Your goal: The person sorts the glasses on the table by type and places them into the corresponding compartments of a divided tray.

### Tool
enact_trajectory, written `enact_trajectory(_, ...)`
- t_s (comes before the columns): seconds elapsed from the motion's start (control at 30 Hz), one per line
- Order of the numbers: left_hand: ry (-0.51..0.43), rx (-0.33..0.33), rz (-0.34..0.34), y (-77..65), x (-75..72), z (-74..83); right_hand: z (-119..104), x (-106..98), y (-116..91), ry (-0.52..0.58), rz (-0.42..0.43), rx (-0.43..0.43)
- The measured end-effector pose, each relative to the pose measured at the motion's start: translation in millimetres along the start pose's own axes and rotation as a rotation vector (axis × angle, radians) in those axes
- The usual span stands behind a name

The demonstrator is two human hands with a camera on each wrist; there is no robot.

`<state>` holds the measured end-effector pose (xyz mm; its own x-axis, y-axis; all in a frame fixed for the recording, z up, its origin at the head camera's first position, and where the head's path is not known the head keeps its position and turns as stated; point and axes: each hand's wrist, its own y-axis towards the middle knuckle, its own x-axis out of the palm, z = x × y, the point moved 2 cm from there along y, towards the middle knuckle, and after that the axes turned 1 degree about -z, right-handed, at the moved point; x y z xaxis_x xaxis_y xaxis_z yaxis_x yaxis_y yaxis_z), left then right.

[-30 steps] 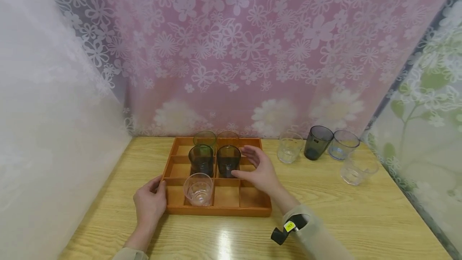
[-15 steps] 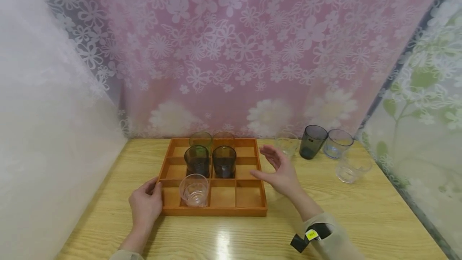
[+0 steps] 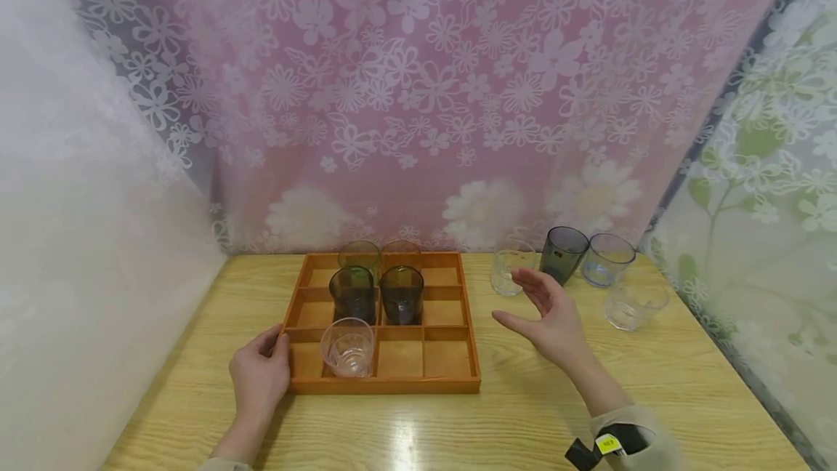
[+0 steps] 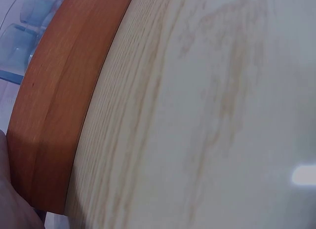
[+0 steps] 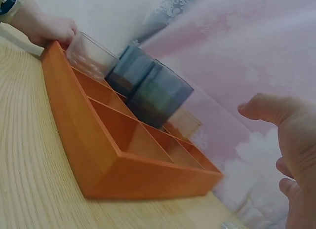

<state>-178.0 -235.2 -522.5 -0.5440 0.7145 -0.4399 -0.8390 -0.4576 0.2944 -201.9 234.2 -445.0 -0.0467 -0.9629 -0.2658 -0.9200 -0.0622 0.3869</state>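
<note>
On the table (image 3: 333, 431), the tray (image 3: 386, 386) lies long axis sideways — left hand (image 3: 260, 371) gripping it, right hand (image 3: 554, 323) wide.

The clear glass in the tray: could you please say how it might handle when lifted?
The clear glass looks rigid, probably fragile, given its thin rim. Its shiny surface could be slippery. Upright in the tray, it seems unlikely to roll.

Right hand (image 3: 556, 322) partly hides the grey glass's (image 3: 564, 253) base; label (image 3: 609, 445) is too small to read; left hand (image 4: 16, 207) and tray (image 4: 61, 98) are cut off in left wrist view.
</note>
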Motion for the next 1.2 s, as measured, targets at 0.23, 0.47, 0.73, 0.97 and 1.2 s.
enact_trajectory(0.23,-0.005,0.012,-0.009,0.7,0.3,0.9,-3.1,-27.0,-7.8,-0.069,0.051,-0.006)
enact_trajectory(0.47,-0.008,-0.006,-0.019,-0.5,0.4,3.4,-7.1,-58.8,-18.7,-0.152,0.130,-0.008)
enact_trajectory(0.73,-0.004,-0.004,-0.016,-1.0,1.7,3.5,-6.8,-98.4,-29.8,-0.199,0.254,0.032)
enact_trajectory(0.97,0.007,0.006,-0.002,-1.2,2.1,1.2,1.6,-132.4,-31.9,-0.262,0.426,0.079)
enact_trajectory(1.2,0.008,0.014,0.011,-0.8,0.9,0.3,20.3,-157.8,-34.9,-0.336,0.422,0.159)
